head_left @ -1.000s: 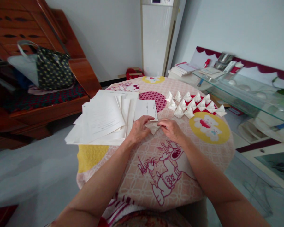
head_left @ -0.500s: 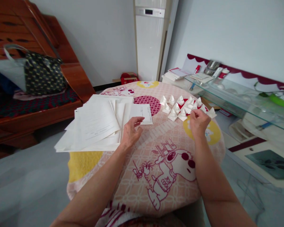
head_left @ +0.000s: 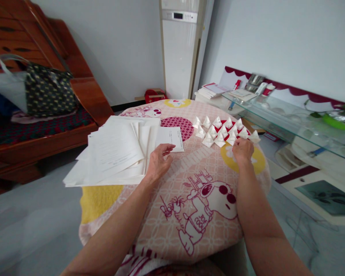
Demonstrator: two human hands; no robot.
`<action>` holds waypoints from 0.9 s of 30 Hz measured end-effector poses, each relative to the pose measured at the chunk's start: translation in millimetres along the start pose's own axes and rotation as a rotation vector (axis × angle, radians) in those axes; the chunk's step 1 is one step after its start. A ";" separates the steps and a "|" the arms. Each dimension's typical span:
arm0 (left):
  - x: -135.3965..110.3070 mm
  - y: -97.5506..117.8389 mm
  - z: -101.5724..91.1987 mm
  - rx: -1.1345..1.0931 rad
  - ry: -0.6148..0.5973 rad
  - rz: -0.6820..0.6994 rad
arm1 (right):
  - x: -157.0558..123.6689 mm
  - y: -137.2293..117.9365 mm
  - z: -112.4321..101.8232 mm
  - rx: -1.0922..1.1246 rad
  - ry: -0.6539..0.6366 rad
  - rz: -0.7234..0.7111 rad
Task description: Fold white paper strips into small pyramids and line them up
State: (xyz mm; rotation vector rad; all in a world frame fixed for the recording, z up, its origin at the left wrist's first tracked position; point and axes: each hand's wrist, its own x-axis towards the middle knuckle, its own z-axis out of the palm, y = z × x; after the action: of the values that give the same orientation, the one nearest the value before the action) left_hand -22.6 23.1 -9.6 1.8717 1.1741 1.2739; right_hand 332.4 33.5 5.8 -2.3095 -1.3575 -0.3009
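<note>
My left hand (head_left: 160, 160) hovers over the tablecloth (head_left: 149, 226), just right of a stack of white paper sheets (head_left: 115, 149). Its fingers are bent and apart from the thumb, and nothing is in them. A small printed sheet (head_left: 170, 138) pokes out beyond those fingers. At the right side of the table, my right hand (head_left: 243, 150) is closed at the near edge of a group of small white folded-paper pieces (head_left: 208, 140) with pointed tops. Its fingertips are hidden, so what they pinch cannot be made out. The folded pieces stand in rows, partly over a red patch of the cloth.
A glass-topped stand (head_left: 287, 119) runs along the right wall with cups, papers and a green bowl (head_left: 340, 122). On the left, a wooden bench (head_left: 89, 101) carries a patterned bag (head_left: 48, 90). A tall white air conditioner (head_left: 178, 57) stands behind the table.
My right hand has lowered slightly toward the near edge of the folded pieces. My left hand stays in nearly the same place. The whole view has shifted a little.
</note>
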 end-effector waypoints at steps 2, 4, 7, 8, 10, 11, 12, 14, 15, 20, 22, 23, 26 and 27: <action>-0.1 1.1 0.1 -0.003 0.000 -0.001 | 1.7 1.0 3.4 -0.007 -0.013 -0.014; -0.3 1.7 0.2 -0.007 0.001 -0.004 | 3.4 2.0 6.5 -0.023 -0.031 -0.021; -0.6 1.8 0.3 -0.006 -0.005 -0.006 | 6.0 2.8 9.9 -0.035 -0.020 -0.038; -0.6 1.7 0.4 -0.003 -0.006 -0.005 | 6.8 2.8 10.5 -0.034 -0.015 -0.042; -0.6 1.6 0.6 0.001 -0.004 -0.003 | 8.2 1.9 10.9 -0.036 -0.027 -0.039; -0.6 1.6 0.7 0.003 -0.002 -0.001 | 8.6 1.2 10.5 -0.041 -0.042 -0.035; -0.6 1.6 0.8 0.004 -0.002 0.001 | 8.7 0.3 9.9 -0.051 -0.059 -0.030; -0.6 1.7 0.9 0.004 -0.004 0.006 | 8.2 -1.4 7.9 -0.074 -0.091 -0.026; -0.6 1.7 0.8 0.004 -0.006 0.009 | 7.7 -2.1 6.5 -0.082 -0.102 -0.027; -0.6 1.3 0.8 0.015 -0.004 0.017 | 3.0 -5.1 -5.6 -0.052 -0.079 -0.027; -0.6 0.9 1.3 0.031 -0.003 0.020 | -1.5 -10.9 -12.5 -0.016 -0.025 -0.013; -0.6 0.7 1.6 0.039 -0.004 0.022 | -5.1 -15.9 -15.7 0.010 0.013 -0.008; -0.5 -0.1 2.3 0.068 -0.011 0.020 | -23.4 -40.1 -20.9 0.218 0.140 -0.142; -0.5 -0.2 2.3 0.081 -0.015 0.012 | -31.9 -50.5 -20.4 0.309 0.143 -0.224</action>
State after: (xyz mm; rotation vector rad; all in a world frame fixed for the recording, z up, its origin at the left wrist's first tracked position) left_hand -20.7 22.8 -10.8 1.9465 1.2248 1.2329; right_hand 273.5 20.4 24.2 -1.8538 -1.4771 -0.2956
